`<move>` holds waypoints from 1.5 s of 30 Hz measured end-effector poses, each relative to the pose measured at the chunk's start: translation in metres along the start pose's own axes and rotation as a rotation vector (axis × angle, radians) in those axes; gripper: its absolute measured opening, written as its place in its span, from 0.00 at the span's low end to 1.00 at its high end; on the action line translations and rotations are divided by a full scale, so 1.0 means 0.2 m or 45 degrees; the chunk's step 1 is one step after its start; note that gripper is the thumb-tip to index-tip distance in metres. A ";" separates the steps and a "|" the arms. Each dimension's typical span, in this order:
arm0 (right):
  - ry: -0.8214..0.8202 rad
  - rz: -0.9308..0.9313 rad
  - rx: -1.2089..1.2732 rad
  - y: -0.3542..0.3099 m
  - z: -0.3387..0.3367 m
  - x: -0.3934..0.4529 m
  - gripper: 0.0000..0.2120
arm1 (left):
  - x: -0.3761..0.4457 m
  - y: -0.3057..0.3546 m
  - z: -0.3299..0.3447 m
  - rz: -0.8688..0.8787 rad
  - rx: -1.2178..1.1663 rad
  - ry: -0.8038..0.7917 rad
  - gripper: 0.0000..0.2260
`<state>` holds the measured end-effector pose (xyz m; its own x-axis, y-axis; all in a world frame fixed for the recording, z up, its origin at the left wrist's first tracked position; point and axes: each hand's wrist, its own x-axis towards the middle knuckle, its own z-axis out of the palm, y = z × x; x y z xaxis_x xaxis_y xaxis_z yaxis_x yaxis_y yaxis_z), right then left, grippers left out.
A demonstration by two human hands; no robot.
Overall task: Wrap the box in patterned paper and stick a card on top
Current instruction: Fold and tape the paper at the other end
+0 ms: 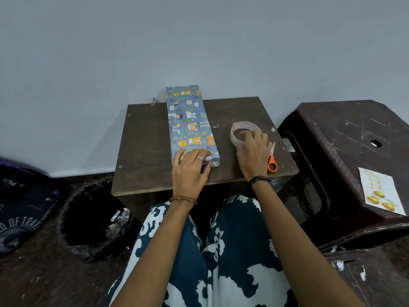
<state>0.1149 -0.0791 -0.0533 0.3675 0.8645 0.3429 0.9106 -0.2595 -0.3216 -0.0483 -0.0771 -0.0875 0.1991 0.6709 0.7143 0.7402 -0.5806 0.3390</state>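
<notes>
On a small brown wooden table (146, 138), the long box in blue animal-print paper (190, 122) lies wrapped; the left hand (190, 171) presses flat on its near end. The right hand (252, 154) grips a clear tape roll (238, 129). The white gold-printed card (380, 191) waits unstuck on a maroon plastic stool (345, 134).

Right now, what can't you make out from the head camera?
- Near end flap of the box: covered by the left hand, so whether it is taped is hidden.
- Free end of the tape: under the right hand.
- Card on the stool: gold writing too blurred to read.
- Bin: inside too dark.
- Bag: cut off by the left edge.
</notes>
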 end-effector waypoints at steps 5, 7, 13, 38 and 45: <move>0.189 -0.167 0.160 -0.04 0.06 0.01 0.03 | 0.00 0.00 0.00 0.004 -0.003 -0.012 0.06; 0.238 -0.176 0.144 -0.04 0.06 0.00 0.02 | 0.00 0.00 0.00 0.006 -0.001 -0.009 0.06; 0.201 -0.163 0.008 -0.07 0.04 -0.02 0.05 | 0.00 0.00 0.00 0.002 -0.002 -0.009 0.08; -0.253 0.093 0.933 -0.01 -0.19 -0.11 0.04 | 0.00 -0.01 -0.02 -0.012 -0.066 -0.070 0.07; -0.343 0.111 1.358 0.00 -0.06 -0.33 0.07 | 0.00 -0.01 -0.02 -0.014 -0.084 -0.074 0.10</move>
<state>0.0934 -0.1415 -0.0653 0.2511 0.9605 0.1198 0.2053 0.0681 -0.9763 -0.0524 -0.0764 -0.0862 0.2298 0.7017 0.6744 0.6992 -0.6010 0.3872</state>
